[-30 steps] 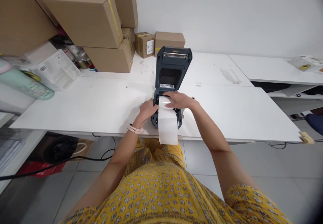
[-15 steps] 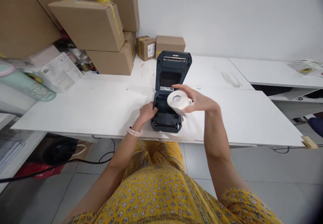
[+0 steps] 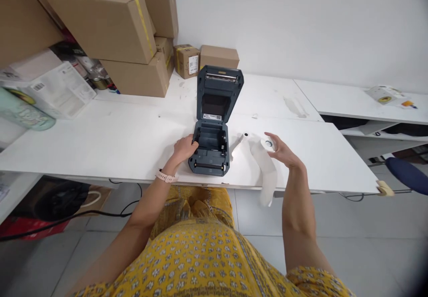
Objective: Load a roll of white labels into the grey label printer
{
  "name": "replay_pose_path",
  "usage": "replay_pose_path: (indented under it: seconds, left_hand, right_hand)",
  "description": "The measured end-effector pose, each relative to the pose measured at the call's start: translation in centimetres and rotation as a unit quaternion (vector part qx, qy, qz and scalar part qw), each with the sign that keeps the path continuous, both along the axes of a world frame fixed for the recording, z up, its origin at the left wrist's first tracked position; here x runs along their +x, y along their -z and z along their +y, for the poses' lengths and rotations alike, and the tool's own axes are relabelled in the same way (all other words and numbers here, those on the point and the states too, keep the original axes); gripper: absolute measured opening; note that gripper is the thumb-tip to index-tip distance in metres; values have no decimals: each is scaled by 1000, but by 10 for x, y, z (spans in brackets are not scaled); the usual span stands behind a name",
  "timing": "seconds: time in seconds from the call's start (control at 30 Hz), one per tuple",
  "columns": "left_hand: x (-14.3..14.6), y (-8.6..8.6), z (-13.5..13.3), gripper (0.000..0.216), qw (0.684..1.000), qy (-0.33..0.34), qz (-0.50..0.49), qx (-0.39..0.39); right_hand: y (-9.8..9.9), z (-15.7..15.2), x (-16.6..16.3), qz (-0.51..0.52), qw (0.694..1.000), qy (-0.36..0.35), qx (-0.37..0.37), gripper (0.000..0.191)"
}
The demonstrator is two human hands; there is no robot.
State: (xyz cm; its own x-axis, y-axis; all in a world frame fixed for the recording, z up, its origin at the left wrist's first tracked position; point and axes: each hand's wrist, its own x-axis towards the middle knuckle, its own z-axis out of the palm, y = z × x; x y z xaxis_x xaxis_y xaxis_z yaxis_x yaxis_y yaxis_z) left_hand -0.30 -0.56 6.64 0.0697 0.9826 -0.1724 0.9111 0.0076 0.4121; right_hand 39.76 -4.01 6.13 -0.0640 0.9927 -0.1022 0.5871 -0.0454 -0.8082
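Observation:
A dark blue label printer (image 3: 210, 154) stands on the white table with its lid (image 3: 220, 94) raised and its inner compartment bare. My left hand (image 3: 183, 149) grips the printer's left edge, fingers closed over the rim. To the right of the printer, my right hand (image 3: 282, 150) has its fingers curled around a white label roll (image 3: 267, 144). From that roll a loose paper strip (image 3: 268, 176) trails down over the table's front edge. Between printer and roll lies a smaller white roll (image 3: 245, 135), with a curled strip of its own.
Cardboard boxes (image 3: 130, 76) are stacked at the back left, with two smaller boxes (image 3: 219, 57) behind the printer. A green bottle (image 3: 26, 112) and a white box (image 3: 63, 92) sit at far left. Black cables (image 3: 100, 212) hang below the table.
My right hand has carried the label roll from above the printer's compartment to the table at its right. My left hand has stayed on the printer's edge. The view has shifted slightly.

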Motion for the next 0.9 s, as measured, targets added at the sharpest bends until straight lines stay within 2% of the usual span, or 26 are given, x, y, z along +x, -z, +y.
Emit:
replay_pose_path:
  seconds: [0.1,0.2,0.23,0.3,0.37,0.43,0.5,0.6,0.67,0.77,0.83,0.9]
  left_hand:
    - [1,-1,0,39,1000,-3,-2,-3]
    - [1,-1,0,39,1000,1,3,-1]
    - [0,-1,0,39,1000,2,5,0]
    - [0,-1,0,39,1000,4,7,2]
    - [0,-1,0,39,1000,5,1,3]
    - [-1,-1,-1,39,1000,4,-7,2]
    - [-1,-1,-2,39,1000,0,-14,1]
    - [-1,-1,-3,38,1000,0,-22,3]
    - [-2,0,-4,37,1000,0,-25,2]
    - [-3,2,-3,37,999,-1,-38,4]
    - [-3,3,-2,37,999,0,-51,7]
    - [-4,4,-2,39,998,-3,-61,11]
  right_hand:
    - [-11,2,4,44,998,-12,37,82]
    - [-30,21,2,46,993,-6,111,55]
    - [-35,32,-2,12,994,-15,104,47]
    - [-41,60,-16,-109,992,-60,32,42]
    - [-41,88,-35,-246,961,-119,-50,51]
    - [-38,111,-55,-334,924,-161,-91,61]
    - [-34,124,-71,-364,907,-185,-105,59]
    - [-35,124,-81,-359,906,-198,-108,47]
    - [-41,114,-79,-308,925,-200,-95,44]
    - [-55,87,-74,-80,976,-197,-41,44]
    - [-64,67,-77,89,974,-208,1,51]
    - [-71,50,-90,178,953,-245,13,58]
